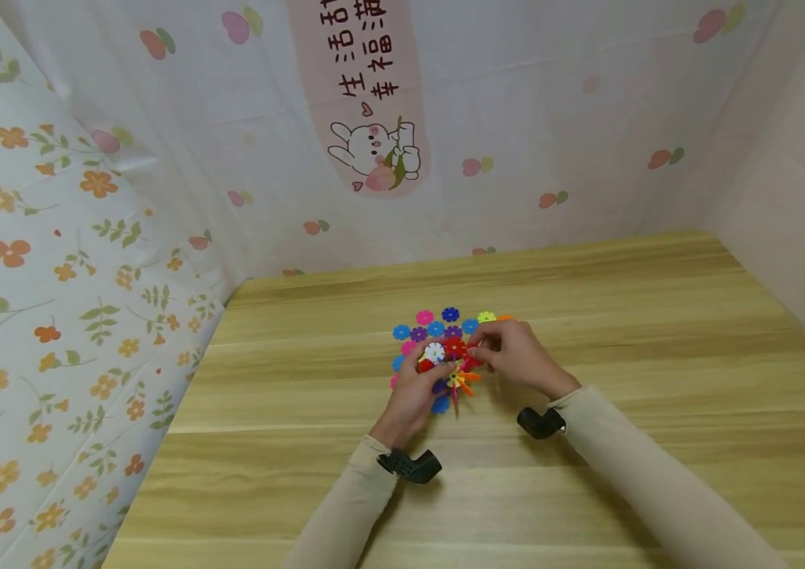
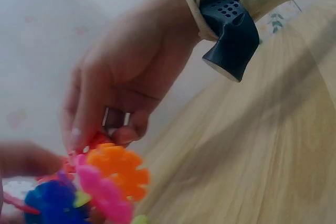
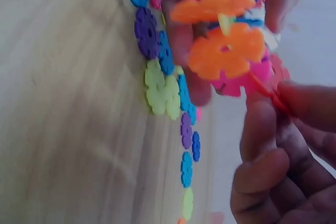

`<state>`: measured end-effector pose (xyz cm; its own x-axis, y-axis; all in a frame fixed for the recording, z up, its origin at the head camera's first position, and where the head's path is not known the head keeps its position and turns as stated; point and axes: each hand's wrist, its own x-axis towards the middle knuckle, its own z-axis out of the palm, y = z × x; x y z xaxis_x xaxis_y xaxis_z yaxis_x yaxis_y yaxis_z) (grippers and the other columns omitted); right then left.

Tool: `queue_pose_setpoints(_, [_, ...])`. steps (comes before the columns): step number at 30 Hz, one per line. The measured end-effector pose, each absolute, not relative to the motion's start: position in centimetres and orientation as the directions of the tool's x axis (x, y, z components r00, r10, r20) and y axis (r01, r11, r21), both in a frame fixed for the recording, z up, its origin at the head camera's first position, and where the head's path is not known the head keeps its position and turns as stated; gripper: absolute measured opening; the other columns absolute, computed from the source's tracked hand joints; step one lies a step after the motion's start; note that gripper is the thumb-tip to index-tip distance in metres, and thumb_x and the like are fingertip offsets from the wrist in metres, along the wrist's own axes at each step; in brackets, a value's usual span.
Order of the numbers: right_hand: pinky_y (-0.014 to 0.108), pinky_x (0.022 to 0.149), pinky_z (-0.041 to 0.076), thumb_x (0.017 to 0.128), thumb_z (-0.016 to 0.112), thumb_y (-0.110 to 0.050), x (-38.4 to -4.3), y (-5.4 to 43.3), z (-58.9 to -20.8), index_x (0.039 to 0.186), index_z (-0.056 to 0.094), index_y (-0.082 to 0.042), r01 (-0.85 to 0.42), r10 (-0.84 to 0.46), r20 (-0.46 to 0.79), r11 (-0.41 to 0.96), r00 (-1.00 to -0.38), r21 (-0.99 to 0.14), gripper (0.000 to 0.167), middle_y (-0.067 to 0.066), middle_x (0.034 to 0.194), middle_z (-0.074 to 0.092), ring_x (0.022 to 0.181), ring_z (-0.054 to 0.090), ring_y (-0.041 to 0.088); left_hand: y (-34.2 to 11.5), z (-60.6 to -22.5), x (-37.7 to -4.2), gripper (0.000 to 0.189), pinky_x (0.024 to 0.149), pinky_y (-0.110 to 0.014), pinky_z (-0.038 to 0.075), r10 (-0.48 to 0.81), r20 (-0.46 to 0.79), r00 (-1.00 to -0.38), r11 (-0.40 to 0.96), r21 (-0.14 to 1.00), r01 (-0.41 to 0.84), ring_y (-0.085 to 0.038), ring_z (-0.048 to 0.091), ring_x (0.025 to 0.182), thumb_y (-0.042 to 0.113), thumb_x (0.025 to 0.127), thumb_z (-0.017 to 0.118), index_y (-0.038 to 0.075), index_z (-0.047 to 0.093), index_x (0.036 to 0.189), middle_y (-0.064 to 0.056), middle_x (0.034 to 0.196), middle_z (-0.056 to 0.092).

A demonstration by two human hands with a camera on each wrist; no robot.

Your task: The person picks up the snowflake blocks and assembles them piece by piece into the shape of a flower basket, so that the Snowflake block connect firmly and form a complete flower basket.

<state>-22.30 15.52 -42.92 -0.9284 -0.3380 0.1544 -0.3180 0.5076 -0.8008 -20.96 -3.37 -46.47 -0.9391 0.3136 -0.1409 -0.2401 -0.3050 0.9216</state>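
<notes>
My left hand (image 1: 408,401) grips a cluster of joined plastic snowflake discs (image 1: 455,379), held up over the table. The cluster has orange (image 3: 227,51), pink (image 2: 107,195), blue (image 2: 55,203), red and white (image 1: 434,352) discs standing at different angles. At its right side my right hand (image 1: 521,357) pinches a red snowflake disc (image 3: 275,97) between thumb and fingers. This red disc's edge is right at the pink and orange discs in the right wrist view. In the left wrist view, my left fingers (image 2: 26,160) partly cover the cluster's far side.
Several loose snowflake discs lie on the wooden table (image 1: 288,411) behind and left of the hands, among them a dark blue one (image 1: 450,314), a pink one (image 1: 425,317) and a yellow-green one (image 1: 487,317). A printed cloth (image 1: 516,118) hangs behind the table.
</notes>
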Motion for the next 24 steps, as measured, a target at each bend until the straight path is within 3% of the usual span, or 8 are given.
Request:
queue_pose_setpoints(3, [0.031,0.049,0.047,0.089,0.063,-0.009,-22.7,15.8,-42.8,0.09,0.07,-0.007,-0.304,-0.366,0.122,0.496,-0.923,-0.813,0.007,0.008,0.067,0.062,0.055,0.058,0.025,-3.7,-46.4,-20.9,0.055,0.074,-0.034,0.052,0.379,-0.131,-0.916,-0.32,0.911,-0.262,-0.027,0.056,0.105,0.009,0.093,0.055,0.004,0.03,0.142,-0.013,0.128,0.048])
queue_pose_setpoints(7, [0.03,0.051,0.046,0.09,0.062,-0.012,-23.2,15.9,-42.6,0.094,0.072,-0.01,-0.266,-0.391,0.065,0.487,-0.918,-0.832,0.011,0.007,0.073,0.063,0.059,0.057,0.025,-4.0,-46.3,-20.8,0.047,0.078,-0.042,0.052,0.432,-0.144,-0.891,-0.327,0.895,-0.303,-0.032,0.053,0.112,0.009,0.094,0.052,0.003,0.036,0.138,-0.013,0.129,0.047])
queue_pose_setpoints(10, [0.03,0.052,0.048,0.092,0.06,-0.014,-23.6,15.8,-42.7,0.096,0.072,-0.01,-0.252,-0.427,0.032,0.469,-0.903,-0.846,0.013,0.007,0.076,0.063,0.062,0.057,0.025,-4.1,-46.3,-20.7,0.043,0.078,-0.045,0.051,0.429,-0.182,-0.885,-0.311,0.89,-0.334,-0.032,0.053,0.111,0.009,0.094,0.052,0.004,0.038,0.134,-0.014,0.129,0.045])
queue_pose_setpoints(16, [0.032,0.052,0.047,0.098,0.049,-0.02,-24.3,15.6,-42.6,0.094,0.068,-0.007,-0.236,-0.449,0.005,0.461,-0.894,-0.855,0.024,0.011,0.07,0.061,0.059,0.058,0.028,-4.7,-46.2,-20.7,0.05,0.078,-0.043,0.052,0.402,-0.189,-0.896,-0.295,0.9,-0.322,-0.03,0.056,0.105,0.006,0.096,0.047,0.012,0.028,0.142,-0.015,0.131,0.042])
queue_pose_setpoints(21, [0.032,0.051,0.044,0.099,0.047,-0.02,-24.5,15.7,-43.0,0.093,0.068,-0.004,-0.223,-0.447,-0.031,0.504,-0.894,-0.834,0.026,0.012,0.07,0.062,0.056,0.055,0.023,-5.4,-46.2,-21.0,0.045,0.071,-0.044,0.053,0.414,-0.096,-0.905,-0.315,0.918,-0.242,-0.033,0.057,0.1,0.003,0.097,0.042,0.025,0.041,0.136,-0.013,0.135,0.038])
queue_pose_setpoints(24, [0.031,0.051,0.045,0.096,0.05,-0.013,-24.5,15.8,-43.8,0.094,0.068,-0.002,-0.253,-0.464,-0.028,0.533,-0.886,-0.808,0.02,0.01,0.072,0.062,0.057,0.054,0.018,-5.7,-46.1,-21.2,0.044,0.068,-0.042,0.054,0.405,-0.06,-0.912,-0.322,0.924,-0.204,-0.03,0.056,0.098,0.0,0.097,0.042,0.024,0.047,0.134,-0.013,0.134,0.037])
